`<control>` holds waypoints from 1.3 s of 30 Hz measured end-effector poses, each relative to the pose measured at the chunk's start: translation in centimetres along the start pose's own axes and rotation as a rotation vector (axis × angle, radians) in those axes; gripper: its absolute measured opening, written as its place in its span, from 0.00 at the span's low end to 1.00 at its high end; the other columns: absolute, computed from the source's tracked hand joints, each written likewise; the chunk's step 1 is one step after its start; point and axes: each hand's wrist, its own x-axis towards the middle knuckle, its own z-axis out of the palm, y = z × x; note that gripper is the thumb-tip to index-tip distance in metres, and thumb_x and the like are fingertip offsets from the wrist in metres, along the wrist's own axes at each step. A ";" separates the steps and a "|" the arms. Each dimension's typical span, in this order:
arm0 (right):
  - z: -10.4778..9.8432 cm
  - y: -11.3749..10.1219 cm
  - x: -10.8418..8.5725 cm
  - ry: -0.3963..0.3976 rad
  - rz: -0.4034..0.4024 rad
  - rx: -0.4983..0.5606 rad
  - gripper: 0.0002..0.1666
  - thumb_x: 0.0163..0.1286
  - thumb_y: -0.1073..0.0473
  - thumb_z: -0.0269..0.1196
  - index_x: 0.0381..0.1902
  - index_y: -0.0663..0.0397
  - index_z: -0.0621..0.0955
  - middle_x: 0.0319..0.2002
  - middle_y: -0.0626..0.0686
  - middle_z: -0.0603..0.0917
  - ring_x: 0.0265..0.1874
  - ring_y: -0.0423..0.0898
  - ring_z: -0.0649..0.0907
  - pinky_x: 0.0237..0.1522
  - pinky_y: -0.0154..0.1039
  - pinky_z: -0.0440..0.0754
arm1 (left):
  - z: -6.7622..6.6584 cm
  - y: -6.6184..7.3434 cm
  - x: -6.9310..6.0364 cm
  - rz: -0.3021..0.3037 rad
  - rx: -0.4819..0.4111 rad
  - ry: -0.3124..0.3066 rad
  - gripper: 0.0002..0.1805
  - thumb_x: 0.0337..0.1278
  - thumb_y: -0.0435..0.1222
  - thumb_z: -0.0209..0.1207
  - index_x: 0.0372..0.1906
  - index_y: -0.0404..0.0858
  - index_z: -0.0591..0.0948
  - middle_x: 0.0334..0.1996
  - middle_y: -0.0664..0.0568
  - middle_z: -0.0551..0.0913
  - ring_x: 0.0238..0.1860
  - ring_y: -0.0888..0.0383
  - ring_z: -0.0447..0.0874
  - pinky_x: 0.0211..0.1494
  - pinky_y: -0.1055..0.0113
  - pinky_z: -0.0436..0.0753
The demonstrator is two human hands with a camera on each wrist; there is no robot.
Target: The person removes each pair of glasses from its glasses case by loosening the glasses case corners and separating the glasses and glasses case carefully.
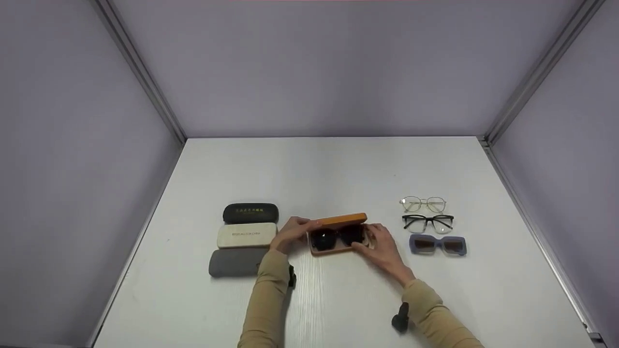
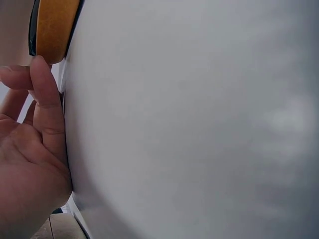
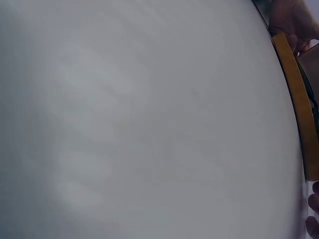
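A tan-orange glasses case (image 1: 333,252) sits on the table with its lid (image 1: 344,220) partly raised. Dark sunglasses (image 1: 323,240) lie inside, lenses facing up. At the case's left end, my left hand (image 1: 290,234) holds the case, its thumb along the lid edge. My right hand (image 1: 385,250) is at the right end, thumb by the lower edge of the right lens and fingers around the sunglasses' side. The left wrist view shows the left fingers (image 2: 50,114) touching the case end; right fingertips (image 3: 313,201) are only partly visible in the right wrist view.
Left of the hands stand a black case (image 1: 250,213), a cream case (image 1: 246,235) and a grey case (image 1: 234,263) in a column. To the right lie thin-rimmed glasses (image 1: 423,204), black-framed glasses (image 1: 428,222) and blue-grey sunglasses (image 1: 438,245). Grey panels (image 1: 329,67) enclose the white table (image 1: 329,169).
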 end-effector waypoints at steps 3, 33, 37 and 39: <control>0.1 -0.3 -0.2 0.088 -0.095 -0.045 0.34 0.57 0.48 0.76 0.55 0.64 0.82 0.50 0.60 0.83 0.52 0.57 0.81 0.57 0.54 0.79 | 0.0 0.1 0.0 0.002 0.019 -0.002 0.30 0.53 0.58 0.67 0.45 0.35 0.88 0.31 0.56 0.84 0.25 0.63 0.71 0.31 0.70 0.75; 2.4 -4.2 2.3 -0.103 -0.380 -0.274 0.18 0.68 0.59 0.67 0.54 0.56 0.85 0.54 0.55 0.85 0.58 0.55 0.81 0.66 0.55 0.74 | -0.1 0.1 0.2 0.028 0.012 -0.025 0.23 0.57 0.52 0.67 0.43 0.35 0.89 0.25 0.60 0.83 0.18 0.64 0.66 0.28 0.70 0.72; 2.8 -4.1 2.5 -0.057 -0.377 -0.269 0.15 0.66 0.63 0.68 0.50 0.57 0.86 0.52 0.55 0.86 0.56 0.56 0.81 0.63 0.55 0.75 | -0.2 0.1 0.1 0.017 0.019 -0.023 0.24 0.58 0.53 0.67 0.43 0.35 0.89 0.28 0.57 0.83 0.23 0.63 0.70 0.30 0.70 0.74; 3.0 -4.2 2.6 -0.032 -0.371 -0.267 0.13 0.65 0.64 0.69 0.48 0.58 0.87 0.50 0.55 0.87 0.55 0.56 0.82 0.61 0.55 0.76 | -0.2 0.1 0.1 0.014 0.020 -0.020 0.24 0.58 0.54 0.67 0.43 0.35 0.89 0.29 0.57 0.83 0.25 0.63 0.71 0.30 0.70 0.74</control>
